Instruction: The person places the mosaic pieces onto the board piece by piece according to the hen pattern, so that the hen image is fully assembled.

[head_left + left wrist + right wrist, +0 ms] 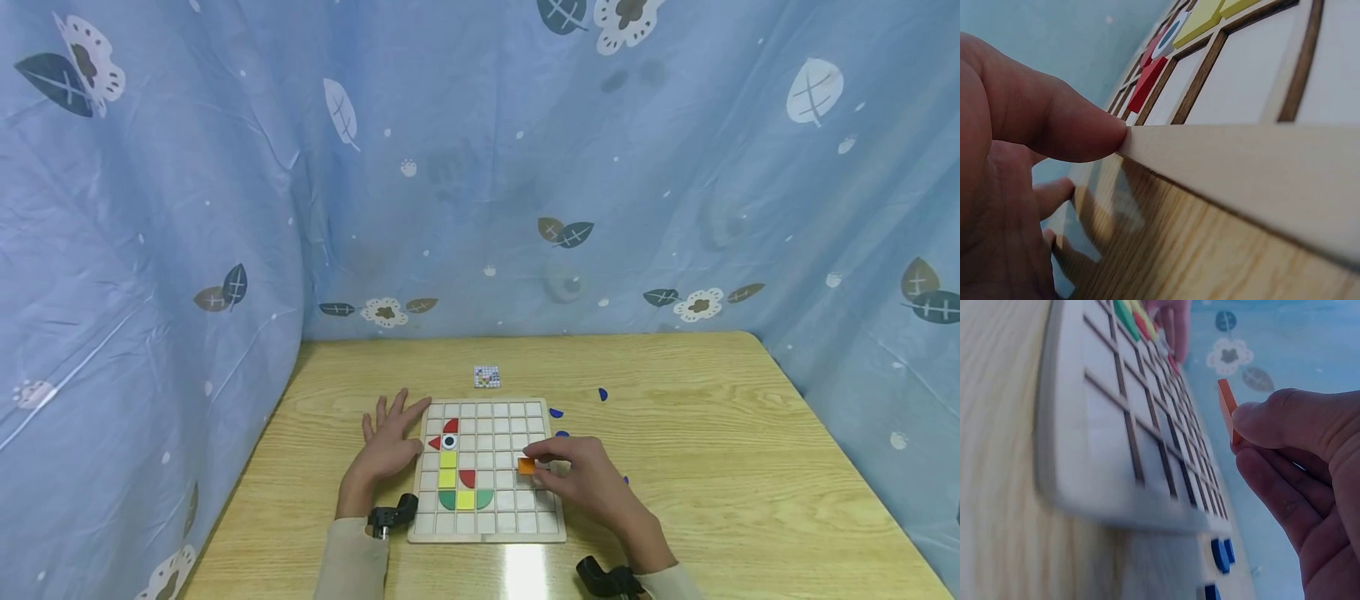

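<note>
A wooden grid board (504, 523) lies on the table, its left part bearing a bird-like figure of coloured tiles. That figure has a white tile with an eye (449, 442), yellow squares (447, 468), a red quarter-round (467, 478), and green quarter-rounds (484, 498). My right hand (588, 479) pinches an orange square tile (527, 466) over the board's right side; in the right wrist view the tile (1227, 409) stands on edge between thumb and fingers. With spread fingers, my left hand (390, 450) rests at the board's left edge, its thumb (1079, 122) touching the rim.
Behind the board lies a small pattern card (487, 377). Several blue half-round pieces (603, 394) are scattered on the wooden table (720, 450) to the board's right, some partly hidden by my right hand. A blue patterned curtain (465, 167) surrounds the table's back and sides.
</note>
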`<action>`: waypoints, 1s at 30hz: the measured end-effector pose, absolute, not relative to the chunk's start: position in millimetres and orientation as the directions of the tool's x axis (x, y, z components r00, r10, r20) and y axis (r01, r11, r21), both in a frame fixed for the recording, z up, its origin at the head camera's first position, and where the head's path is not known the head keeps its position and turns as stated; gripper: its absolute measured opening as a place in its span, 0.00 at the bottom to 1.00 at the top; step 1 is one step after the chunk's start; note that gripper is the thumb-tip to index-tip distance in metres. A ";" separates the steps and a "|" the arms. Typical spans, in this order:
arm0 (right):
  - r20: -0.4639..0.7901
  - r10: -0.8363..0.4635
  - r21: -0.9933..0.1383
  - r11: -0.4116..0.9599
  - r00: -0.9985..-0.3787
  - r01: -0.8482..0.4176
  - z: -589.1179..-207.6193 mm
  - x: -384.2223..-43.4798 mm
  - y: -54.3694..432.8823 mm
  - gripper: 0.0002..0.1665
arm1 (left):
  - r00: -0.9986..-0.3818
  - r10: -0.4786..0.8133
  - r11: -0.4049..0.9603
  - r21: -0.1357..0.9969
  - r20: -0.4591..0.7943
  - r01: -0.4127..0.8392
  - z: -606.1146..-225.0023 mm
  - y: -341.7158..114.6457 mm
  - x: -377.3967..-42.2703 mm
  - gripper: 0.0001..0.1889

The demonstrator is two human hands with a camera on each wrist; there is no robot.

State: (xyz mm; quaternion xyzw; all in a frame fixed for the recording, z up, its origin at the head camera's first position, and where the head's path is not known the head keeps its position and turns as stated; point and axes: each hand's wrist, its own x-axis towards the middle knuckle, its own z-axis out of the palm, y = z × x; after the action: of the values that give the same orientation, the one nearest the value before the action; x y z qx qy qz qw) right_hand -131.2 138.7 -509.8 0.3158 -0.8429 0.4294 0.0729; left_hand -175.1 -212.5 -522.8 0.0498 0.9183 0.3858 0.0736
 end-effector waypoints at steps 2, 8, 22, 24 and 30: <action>0.379 -0.474 -0.688 0.430 -0.795 -0.585 -508.9 -133.6 132.3 0.16 | -0.984 0.149 0.697 0.716 -0.096 0.036 -522.4 -212.3 -175.7 0.45; 0.302 -0.494 -0.719 0.444 -0.816 -0.535 -509.4 -137.2 113.3 0.16 | -0.983 0.156 0.689 0.724 -0.099 0.037 -522.2 -212.2 -176.4 0.45; 0.262 -0.533 -0.665 0.504 -0.804 -0.551 -521.3 -133.7 81.6 0.15 | -0.984 0.147 0.685 0.728 -0.105 0.024 -522.3 -212.1 -176.1 0.45; 0.272 -0.544 -0.662 0.493 -0.794 -0.564 -521.0 -132.8 78.8 0.15 | -0.984 0.147 0.682 0.731 -0.105 0.024 -521.9 -212.3 -176.1 0.45; 0.283 -0.542 -0.625 0.522 -0.792 -0.581 -519.2 -129.4 74.1 0.17 | -0.983 0.146 0.689 0.725 -0.109 0.023 -521.5 -212.6 -176.5 0.45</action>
State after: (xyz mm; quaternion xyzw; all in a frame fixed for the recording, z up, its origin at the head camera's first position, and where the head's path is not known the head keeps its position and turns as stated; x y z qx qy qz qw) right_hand -129.4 74.1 -519.2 0.3218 -0.8719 0.3682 0.0265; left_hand -176.5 -212.6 -521.5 0.0462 0.9155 0.3918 0.0791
